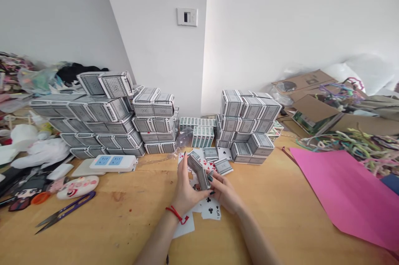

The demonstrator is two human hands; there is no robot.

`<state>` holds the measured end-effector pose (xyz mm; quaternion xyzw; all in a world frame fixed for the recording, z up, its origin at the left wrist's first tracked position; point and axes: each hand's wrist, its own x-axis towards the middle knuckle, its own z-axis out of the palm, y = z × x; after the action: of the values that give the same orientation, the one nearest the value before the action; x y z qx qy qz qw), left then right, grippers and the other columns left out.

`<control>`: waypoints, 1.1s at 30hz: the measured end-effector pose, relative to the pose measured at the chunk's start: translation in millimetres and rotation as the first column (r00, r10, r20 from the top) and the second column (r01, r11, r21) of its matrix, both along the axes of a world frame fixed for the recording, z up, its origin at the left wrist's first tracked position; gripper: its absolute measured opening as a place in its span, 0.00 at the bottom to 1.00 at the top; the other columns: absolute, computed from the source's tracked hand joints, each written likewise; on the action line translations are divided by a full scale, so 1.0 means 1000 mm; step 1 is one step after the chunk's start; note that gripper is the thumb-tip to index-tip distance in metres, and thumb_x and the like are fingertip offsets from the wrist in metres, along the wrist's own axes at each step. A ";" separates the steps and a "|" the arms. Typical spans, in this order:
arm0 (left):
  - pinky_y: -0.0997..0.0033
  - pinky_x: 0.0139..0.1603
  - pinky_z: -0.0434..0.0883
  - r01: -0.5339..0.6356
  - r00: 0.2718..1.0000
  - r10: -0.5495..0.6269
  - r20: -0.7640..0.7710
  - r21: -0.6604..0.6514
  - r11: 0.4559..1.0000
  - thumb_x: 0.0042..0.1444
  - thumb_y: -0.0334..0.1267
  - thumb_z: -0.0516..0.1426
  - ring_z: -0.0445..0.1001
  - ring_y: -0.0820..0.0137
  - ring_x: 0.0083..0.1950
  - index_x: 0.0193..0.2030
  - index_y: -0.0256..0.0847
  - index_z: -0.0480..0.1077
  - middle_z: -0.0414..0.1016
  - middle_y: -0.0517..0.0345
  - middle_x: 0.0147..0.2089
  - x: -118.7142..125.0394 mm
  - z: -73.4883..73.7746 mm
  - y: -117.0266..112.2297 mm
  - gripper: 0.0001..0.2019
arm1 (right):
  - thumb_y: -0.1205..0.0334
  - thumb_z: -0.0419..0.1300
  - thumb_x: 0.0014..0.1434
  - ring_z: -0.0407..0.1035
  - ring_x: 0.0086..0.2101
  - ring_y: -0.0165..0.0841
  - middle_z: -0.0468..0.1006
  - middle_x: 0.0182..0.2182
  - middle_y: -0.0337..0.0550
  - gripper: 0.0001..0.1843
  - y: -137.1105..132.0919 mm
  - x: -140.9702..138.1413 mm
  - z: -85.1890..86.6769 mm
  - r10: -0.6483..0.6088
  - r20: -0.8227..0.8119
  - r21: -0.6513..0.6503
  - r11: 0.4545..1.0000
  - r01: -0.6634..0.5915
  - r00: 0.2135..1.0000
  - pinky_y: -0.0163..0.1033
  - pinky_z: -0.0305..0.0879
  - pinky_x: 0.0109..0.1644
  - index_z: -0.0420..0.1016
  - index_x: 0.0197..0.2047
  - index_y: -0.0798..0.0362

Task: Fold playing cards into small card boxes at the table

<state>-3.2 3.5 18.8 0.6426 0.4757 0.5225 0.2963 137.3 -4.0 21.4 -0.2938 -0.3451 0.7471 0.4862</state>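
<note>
Between my two hands are bent playing cards (198, 170) with a grey patterned back, creased at an angle. My left hand (183, 192) is closed around their left side, with a red cord bracelet on its wrist. My right hand (226, 193) pinches the lower right end, and dark nail polish shows on its fingers. Loose face-up cards (210, 209) lie on the table under the hands, clubs among them. Just beyond are a folded grey-backed card piece (223, 166) and another folded piece (211, 153).
Card blocks are stacked high on the left (115, 111) and right (249, 123), with green-patterned blocks (203, 136) between. A white power strip (114, 162) and purple-handled snips (65, 213) lie left. Pink paper (343, 194), pipe cleaners (358, 148) and cardboard boxes (314, 109) occupy the right.
</note>
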 end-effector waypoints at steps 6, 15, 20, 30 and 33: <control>0.48 0.59 0.49 -0.066 0.984 0.072 -0.161 0.045 0.997 0.32 0.37 0.66 0.41 0.50 0.64 0.64 0.44 0.33 0.41 0.43 0.63 0.002 0.004 -0.003 0.56 | 0.57 0.65 0.45 0.73 0.34 0.39 0.77 0.34 0.49 0.23 0.001 0.001 0.002 0.064 -0.028 -0.038 0.997 -0.065 0.998 0.44 0.64 0.42 0.69 0.44 0.57; 0.51 0.57 0.54 0.024 0.989 -0.013 -0.145 0.074 0.997 0.35 0.35 0.63 0.49 0.51 0.62 0.63 0.42 0.36 0.46 0.42 0.62 0.001 0.000 -0.002 0.51 | 0.60 0.66 0.44 0.72 0.36 0.37 0.78 0.33 0.45 0.23 0.002 0.003 -0.005 0.122 0.098 -0.022 0.992 -0.121 0.988 0.43 0.63 0.44 0.70 0.44 0.55; 0.50 0.60 0.48 0.017 1.000 -0.017 0.007 0.002 1.000 0.35 0.35 0.64 0.41 0.51 0.64 0.63 0.45 0.40 0.42 0.46 0.65 0.003 0.001 -0.003 0.50 | 0.58 0.66 0.44 0.72 0.36 0.38 0.78 0.34 0.46 0.22 0.002 0.002 -0.002 0.074 0.116 -0.015 0.997 -0.073 0.991 0.44 0.64 0.43 0.71 0.43 0.56; 0.56 0.61 0.51 0.249 0.884 -0.137 0.446 -0.202 0.947 0.40 0.33 0.63 0.53 0.56 0.62 0.60 0.46 0.51 0.55 0.50 0.62 0.002 -0.013 0.004 0.40 | 0.60 0.67 0.43 0.66 0.46 0.41 0.71 0.47 0.47 0.26 0.004 -0.005 -0.005 -0.205 -0.026 0.089 0.974 0.206 0.978 0.48 0.60 0.50 0.66 0.46 0.49; 0.56 0.57 0.59 0.302 0.871 -0.175 0.459 -0.221 0.927 0.43 0.33 0.61 0.60 0.57 0.58 0.59 0.44 0.55 0.63 0.49 0.57 0.003 -0.006 0.003 0.34 | 0.56 0.65 0.45 0.65 0.47 0.41 0.69 0.50 0.48 0.24 0.004 -0.005 -0.005 -0.202 -0.014 0.118 0.972 0.202 0.979 0.48 0.61 0.49 0.66 0.46 0.48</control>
<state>-0.7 6.4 12.3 0.5157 0.3848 0.5364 0.5462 132.5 -0.3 16.3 -0.2970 -0.3568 0.6722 0.5767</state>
